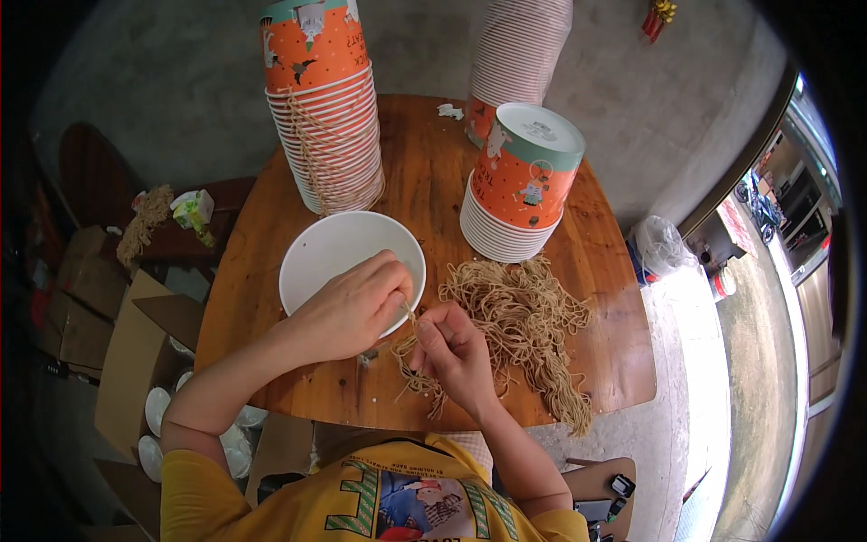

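Note:
A white-lined paper bucket (312, 257) stands mouth up near the middle of the wooden table. My left hand (361, 303) reaches over its opening, fingers closed in a pinch on a thin tan cord (410, 313) at the right side of the rim. Just right of the rim, my right hand (454, 352) is closed too, thumb and forefinger pinching the same cord. The cord's ends are hidden by my fingers. Beside my right hand lies a tangled heap of tan cords (515, 307), some strands hanging over the table's front edge.
Behind the bucket rises a tall stack of orange paper buckets (330, 144), cords draped on it. A shorter upside-down stack (528, 172) stands right, before a plastic-wrapped stack (519, 50). An open cardboard box (140, 361) with white round items sits left of the table (415, 190).

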The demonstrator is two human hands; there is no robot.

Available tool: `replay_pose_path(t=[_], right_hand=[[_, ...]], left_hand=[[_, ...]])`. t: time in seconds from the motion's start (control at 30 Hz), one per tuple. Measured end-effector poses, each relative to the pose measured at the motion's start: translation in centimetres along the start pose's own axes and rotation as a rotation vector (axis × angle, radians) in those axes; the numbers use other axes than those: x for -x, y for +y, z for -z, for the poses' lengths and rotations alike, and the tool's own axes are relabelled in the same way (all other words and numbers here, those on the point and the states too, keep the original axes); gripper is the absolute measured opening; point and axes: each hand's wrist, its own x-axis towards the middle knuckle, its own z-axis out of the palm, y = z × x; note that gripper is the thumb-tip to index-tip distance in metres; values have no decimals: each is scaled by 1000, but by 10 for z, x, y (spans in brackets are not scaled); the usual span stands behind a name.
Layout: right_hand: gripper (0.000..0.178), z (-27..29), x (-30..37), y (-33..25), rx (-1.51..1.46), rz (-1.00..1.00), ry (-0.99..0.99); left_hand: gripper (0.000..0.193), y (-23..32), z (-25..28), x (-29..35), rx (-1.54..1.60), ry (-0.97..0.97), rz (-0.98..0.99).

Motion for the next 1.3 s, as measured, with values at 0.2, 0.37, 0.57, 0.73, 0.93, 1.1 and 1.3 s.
replay_pose_path(t=[0.2, 0.37, 0.57, 0.73, 0.93, 1.1, 1.3], right_hand=[[13, -1, 1, -1, -13, -20, -6], [12, -3, 2, -1, -32, -19, 1], [12, -3, 3, -1, -30, -19, -4], [8, 0, 4, 0, -33, -40, -38], [7, -3, 3, 9, -26, -19, -9], [8, -16, 3, 8, -107, -44, 41], [13, -22, 24, 10, -131, -133, 57]], left_hand=[[3, 0, 1, 0, -10, 0, 6], [4, -1, 1, 0, -10, 1, 7], [4, -1, 1, 0, -12, 2, -1], [3, -1, 1, 0, -16, 1, -1], [3, 0, -2, -2, -63, 12, -5], [6, 1, -1, -4, -120, 15, 10], [16, 14, 13, 24, -170, -43, 74]])
